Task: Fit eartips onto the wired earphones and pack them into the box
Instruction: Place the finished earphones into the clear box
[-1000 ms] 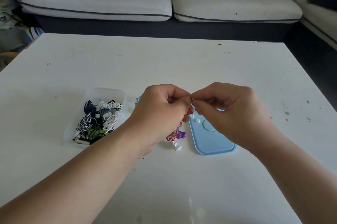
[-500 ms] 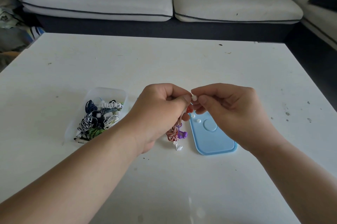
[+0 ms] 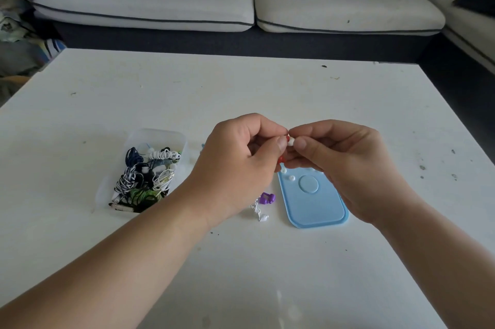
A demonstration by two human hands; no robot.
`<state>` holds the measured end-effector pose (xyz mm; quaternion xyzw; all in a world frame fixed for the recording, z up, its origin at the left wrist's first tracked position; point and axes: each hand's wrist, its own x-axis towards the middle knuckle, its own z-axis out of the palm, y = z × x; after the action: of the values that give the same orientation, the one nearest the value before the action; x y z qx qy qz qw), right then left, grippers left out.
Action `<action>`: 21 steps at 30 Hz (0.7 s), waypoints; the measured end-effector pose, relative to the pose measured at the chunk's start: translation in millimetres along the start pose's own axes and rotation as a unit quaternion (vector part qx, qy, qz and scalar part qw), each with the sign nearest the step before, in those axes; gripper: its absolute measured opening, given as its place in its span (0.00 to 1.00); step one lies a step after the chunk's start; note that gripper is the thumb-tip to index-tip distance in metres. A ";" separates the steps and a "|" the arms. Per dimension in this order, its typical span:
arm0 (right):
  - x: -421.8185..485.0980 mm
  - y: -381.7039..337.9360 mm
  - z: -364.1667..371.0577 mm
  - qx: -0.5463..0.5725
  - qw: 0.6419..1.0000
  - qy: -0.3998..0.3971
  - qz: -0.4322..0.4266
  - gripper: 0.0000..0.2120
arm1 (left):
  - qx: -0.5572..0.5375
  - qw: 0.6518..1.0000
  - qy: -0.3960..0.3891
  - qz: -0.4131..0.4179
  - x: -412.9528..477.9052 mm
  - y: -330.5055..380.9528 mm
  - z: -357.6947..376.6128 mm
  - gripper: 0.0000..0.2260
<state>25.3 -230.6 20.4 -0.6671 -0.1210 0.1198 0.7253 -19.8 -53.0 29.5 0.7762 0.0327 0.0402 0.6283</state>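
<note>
Soft, even daylight washes the white table, casting only faint shadows. Wide-angle distortion bows its far edge; the sofa beyond the table darkens toward the corners. Pale smudges blur the table's near edge.

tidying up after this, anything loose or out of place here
A purple earphone on a white cable lies loose on the white table, outside the clear plastic box; small white eartips sit loose on the blue plastic lid.
</note>
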 end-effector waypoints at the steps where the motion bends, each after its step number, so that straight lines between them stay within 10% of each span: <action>1: -0.8 0.3 1.3 -0.014 1.000 0.004 -0.006 0.06 | 0.003 1.000 0.006 -0.003 -0.2 -1.0 0.3 0.05; 21: 1.2 1.3 4.0 0.091 0.993 -0.024 0.073 0.16 | -0.041 0.998 0.049 0.010 4.9 -5.3 5.0 0.05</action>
<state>25.1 -226.2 19.5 -0.6024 -0.0783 0.1987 0.7691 -14.4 -56.2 23.3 0.7471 0.0542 0.0860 0.6569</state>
